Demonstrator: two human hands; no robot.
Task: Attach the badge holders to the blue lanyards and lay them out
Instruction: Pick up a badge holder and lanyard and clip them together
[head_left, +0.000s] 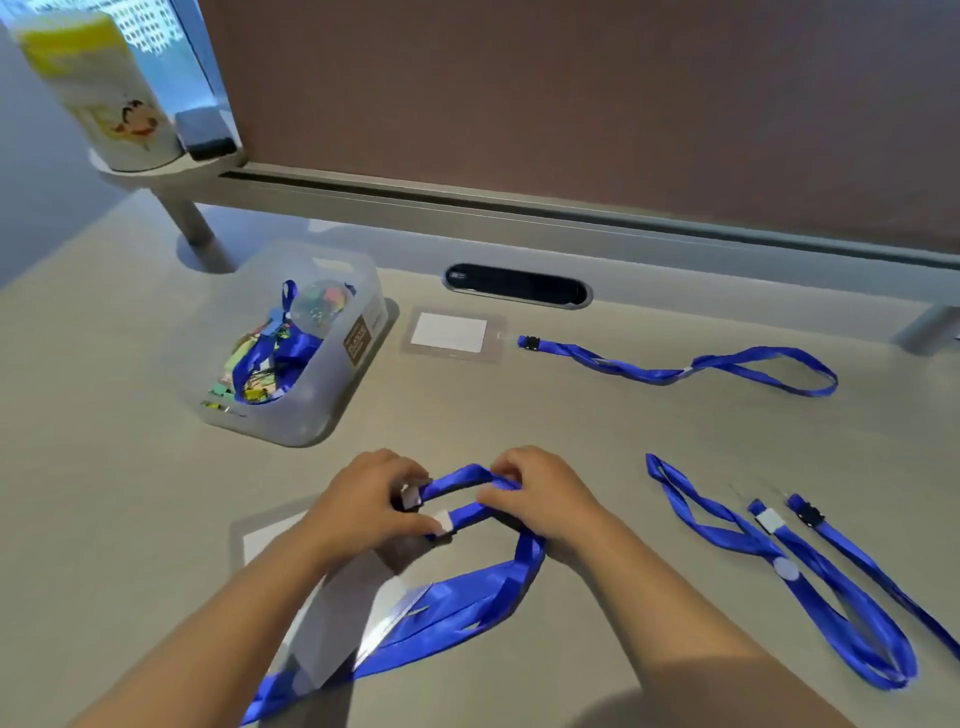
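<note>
Head view: limp, slippery blue lanyard (467, 519) is pinched at its clip end by curled left hand (363, 499) and right hand (540, 493); the stiff clip is judged the best hold.

The left hand (371, 503) covers the clip end of the blue lanyard (470, 597) it grips, so how the clip stands cannot be told. Under that hand's forearm, a badge holder (260, 535) shows only its left corner; a second clear holder (358, 623) nearer the camera is blurred and partly covered by the same arm. The lanyard's tail runs off the bottom edge. Right of the hands, the outermost loose lanyard (872, 561) is cut by the right edge. Behind the hands, the contents of the plastic bin (311, 415) are too jumbled to name, and its label is unreadable.
</note>
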